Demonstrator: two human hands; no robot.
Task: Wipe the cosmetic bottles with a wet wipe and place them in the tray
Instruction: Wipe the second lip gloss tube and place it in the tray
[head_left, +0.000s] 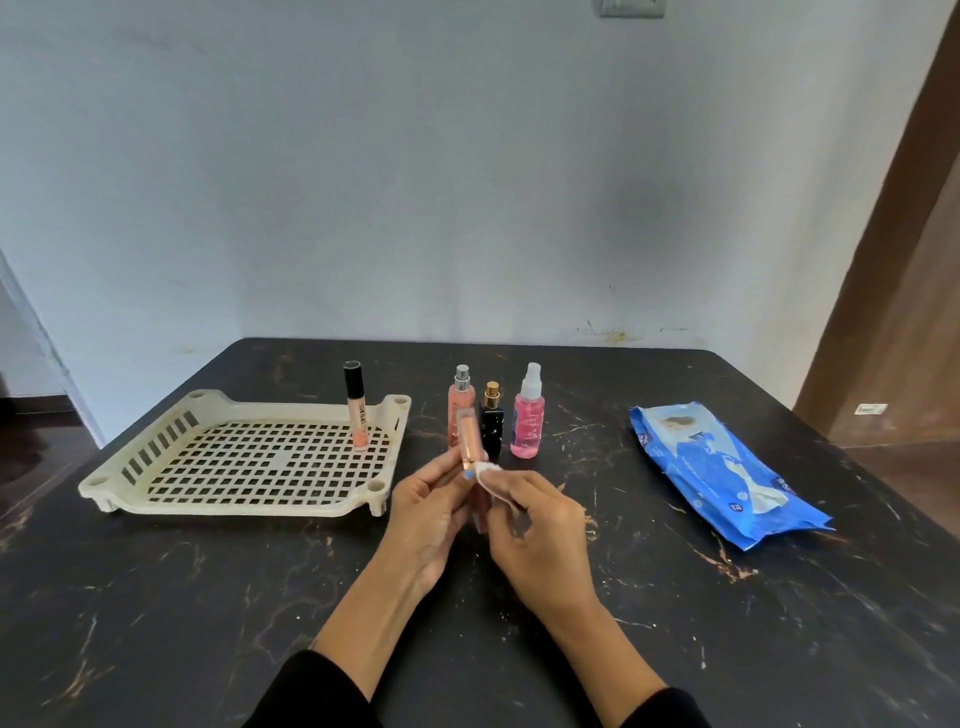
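Item in hand: slim peach tube (467, 435), gripped at its lower part by the left hand (431, 512), fingers closed round it. Long axis near upright, tipped slightly to the far left, top end pointing away from the person.

Wiping tool: wet wipe (491, 477), a small white wad pinched in the closed fingers of the right hand (540, 535), pressed against the tube's right side about mid-length. Both hands meet above the middle of the dark worktop (208, 597).

Destination: cream slotted tray (130, 470), lying to the left of the hands, its near-right corner just beside the left hand. The left hand is the nearer one, so the transfer would probably be a short leftward carry.

Already in tray: one black-capped tube (356, 405), standing upright at the far right.

Awaiting wiping, standing in a row just beyond the hands: peach spray bottle (460, 402), black bottle (491, 423), pink spray bottle (527, 415).

Supply: blue wipe pack (727, 478), flat at right, well apart.
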